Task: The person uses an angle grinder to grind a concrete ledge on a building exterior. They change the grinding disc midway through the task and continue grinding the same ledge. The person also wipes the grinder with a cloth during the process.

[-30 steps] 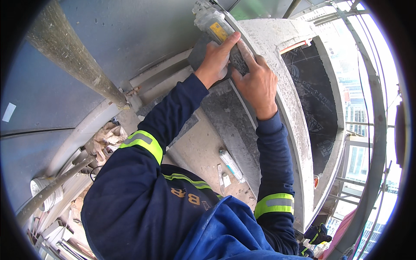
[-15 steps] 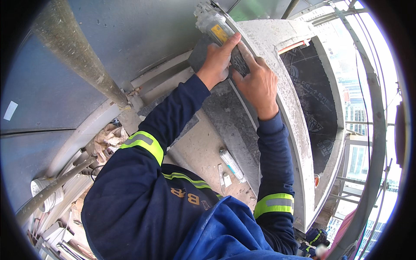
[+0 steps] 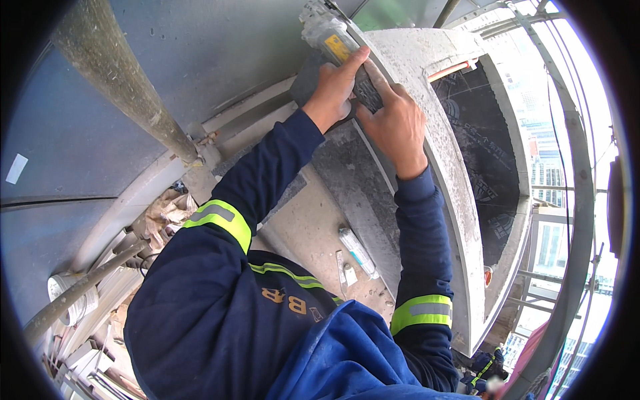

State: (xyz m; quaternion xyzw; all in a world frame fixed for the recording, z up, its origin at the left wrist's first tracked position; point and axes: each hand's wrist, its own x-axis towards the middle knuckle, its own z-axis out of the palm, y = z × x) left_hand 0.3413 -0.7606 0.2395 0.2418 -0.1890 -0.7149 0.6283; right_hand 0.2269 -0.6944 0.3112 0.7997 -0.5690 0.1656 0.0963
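Observation:
A long, dust-covered handheld power tool (image 3: pixel 337 48) with a yellow label lies along the inner edge of a pale curved ledge (image 3: pixel 440 143). Its far end looks whitish and caked, and its exact kind is unclear. My left hand (image 3: pixel 333 93) wraps round its body from the left, thumb stretched along the top. From the right, my right hand (image 3: pixel 399 127) holds the near part, with the index finger laid forward along it. My palms and fingers hide much of the grip. Both arms reach far forward.
On the floor below lie a sealant cartridge (image 3: pixel 358 252) and a thin flat tool (image 3: pixel 341 270). A rusty scaffold pole (image 3: pixel 120 83) slants at the left, near a white bucket (image 3: pixel 72 299). Scaffold framing (image 3: pixel 579 167) and an open drop are at right; another person (image 3: pixel 485 367) is lower right.
Both hands stay on the power tool, almost in place; my right hand has shifted very slightly. The other person at lower right has moved a little.

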